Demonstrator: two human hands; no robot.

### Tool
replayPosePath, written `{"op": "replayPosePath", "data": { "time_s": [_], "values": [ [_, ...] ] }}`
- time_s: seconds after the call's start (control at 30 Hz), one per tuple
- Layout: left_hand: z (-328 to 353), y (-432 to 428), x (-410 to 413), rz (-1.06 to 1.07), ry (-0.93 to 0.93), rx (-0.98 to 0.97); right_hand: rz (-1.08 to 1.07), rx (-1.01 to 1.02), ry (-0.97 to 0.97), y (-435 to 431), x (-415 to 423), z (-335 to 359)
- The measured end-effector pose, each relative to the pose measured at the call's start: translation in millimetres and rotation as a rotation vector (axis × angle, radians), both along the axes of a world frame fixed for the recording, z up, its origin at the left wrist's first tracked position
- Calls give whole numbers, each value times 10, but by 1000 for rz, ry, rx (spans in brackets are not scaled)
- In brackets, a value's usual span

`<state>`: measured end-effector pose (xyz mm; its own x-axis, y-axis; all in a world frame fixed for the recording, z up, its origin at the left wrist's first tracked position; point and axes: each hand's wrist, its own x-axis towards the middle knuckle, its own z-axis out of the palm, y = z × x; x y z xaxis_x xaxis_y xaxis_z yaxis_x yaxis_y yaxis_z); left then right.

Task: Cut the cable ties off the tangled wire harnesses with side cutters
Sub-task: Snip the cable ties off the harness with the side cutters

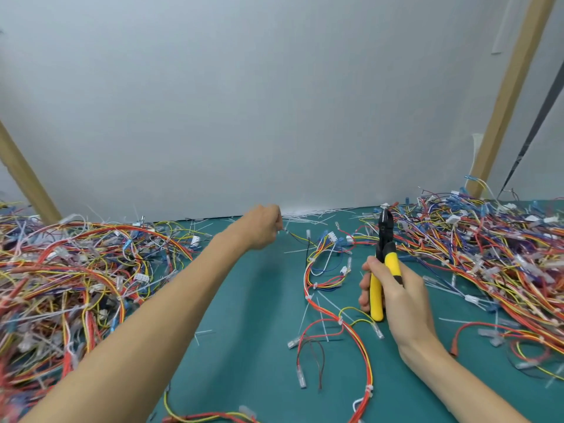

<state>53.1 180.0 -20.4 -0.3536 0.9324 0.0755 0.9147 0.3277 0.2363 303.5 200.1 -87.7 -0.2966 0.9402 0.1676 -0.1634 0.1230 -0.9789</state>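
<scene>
**Green mat, two wire piles, cutters in the right hand**

Closest in is a teal-green mat (244, 346) covering the bench. One loose harness (351, 331) of red, orange and yellow wires snakes across it from the near edge up toward the middle. White cable ties (309, 297) are cinched on it in several spots.

Just right of the harness, the right hand (399, 300) has its fingers wrapped round the yellow handles of the side cutters (381, 270). Their long axis runs near-to-far, with the black nose pointing up and away at the wall and the handle ends toward the person. The jaws look shut or close to it, hard to say.

Further out, the left hand (264, 227) is curled up, pinching the end of a thin yellow-and-black wire (297, 238) that leads right toward the harness.

Only the middle strip of mat between the arms is open. A big tangled left pile (70, 270) and a right pile (488, 248) hem it in on both sides.

At the mat's far edge, white tie offcuts (305, 213) litter the foot of a plain pale wall (274, 102). A wooden post (512, 87) leans at the right and another (21, 175) at the left.
</scene>
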Motion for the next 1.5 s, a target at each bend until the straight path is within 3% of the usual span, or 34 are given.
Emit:
{"op": "replayPosePath", "data": {
  "time_s": [0.07, 0.2, 0.43, 0.53, 0.67, 0.8, 1.0, 1.07, 1.3, 1.37, 1.5],
  "values": [
    [202, -39, 45, 27, -155, -95, -3, -3, 2, -1, 1, -4],
    [440, -365, 189, 31, -696, -232, -2, -3, -4, -23, 23, 15],
    [-16, -1055, 537, 107, -1405, 53, 27, 127, -97, -75, 23, 28],
    [-295, -1127, 659, 128, -1557, 190, 31, 244, -201, -100, 28, 32],
    [-531, -1108, 721, 81, -1569, 322, -27, 401, -376, -85, 17, 4],
    [-676, -1103, 749, -21, -1460, 494, -79, 528, -512, -63, -25, -13],
    [-707, -1113, 785, -8, -867, 622, -44, 629, -585, -103, -44, -22],
    [-680, -1099, 809, -13, -887, 616, -57, 631, -610, -118, -40, -18],
    [-651, -1020, 726, 118, -1240, 662, -101, 774, -854, -50, 23, -18],
    [-654, -1026, 702, 77, -1229, 658, -103, 821, -965, 0, 70, 1],
    [-710, -1057, 696, 9, -1153, 618, -137, 826, -1003, -34, 72, 13]
  ]
}}
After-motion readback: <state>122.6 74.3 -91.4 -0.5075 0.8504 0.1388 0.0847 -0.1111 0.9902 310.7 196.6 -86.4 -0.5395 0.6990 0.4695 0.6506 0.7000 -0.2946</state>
